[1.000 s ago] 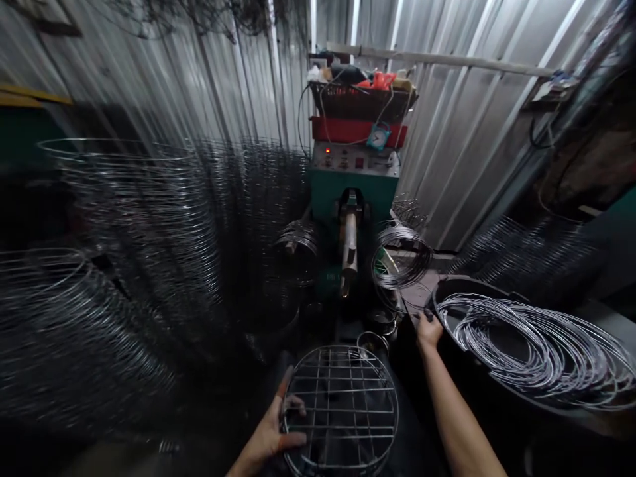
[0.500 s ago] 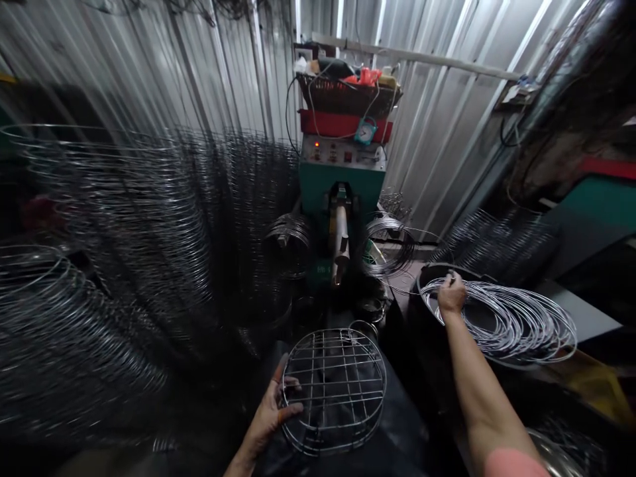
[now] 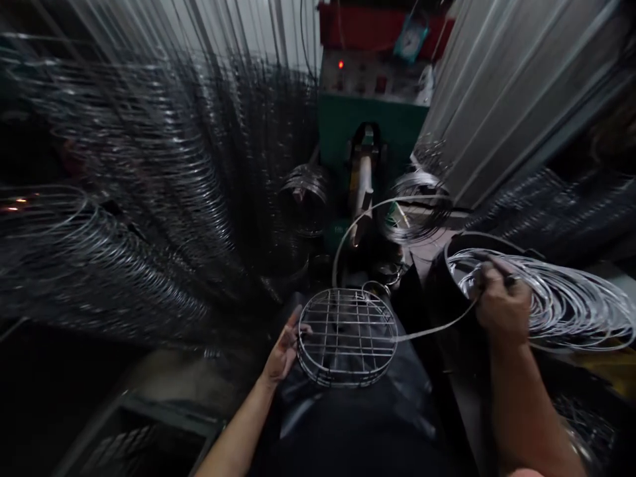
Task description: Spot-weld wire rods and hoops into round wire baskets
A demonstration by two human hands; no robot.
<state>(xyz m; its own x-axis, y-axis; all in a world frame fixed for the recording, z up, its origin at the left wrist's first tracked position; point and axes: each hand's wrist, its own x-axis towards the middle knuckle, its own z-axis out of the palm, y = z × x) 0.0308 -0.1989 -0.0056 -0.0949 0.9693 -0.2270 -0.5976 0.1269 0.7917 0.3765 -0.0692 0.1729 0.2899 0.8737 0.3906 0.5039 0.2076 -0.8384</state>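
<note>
As I read the head feed:
Left hand (image 3: 284, 351): fingers spread, touching the edge of a round wire grid (image 3: 348, 338).
Right hand (image 3: 504, 306): clamped on a bright wire strand (image 3: 437, 328), above wire coils (image 3: 566, 301) in a black tub (image 3: 440, 298).
Grid: between both hands, the strand meeting its right edge.

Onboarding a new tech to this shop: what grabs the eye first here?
Towering stacks of wire rings fill the left side, with a green machine straight ahead. In front, the left hand is at the rim of a round wire grid, while the right hand grips a long bright wire loop beside a bundle of wire hoops in a black tub.
</note>
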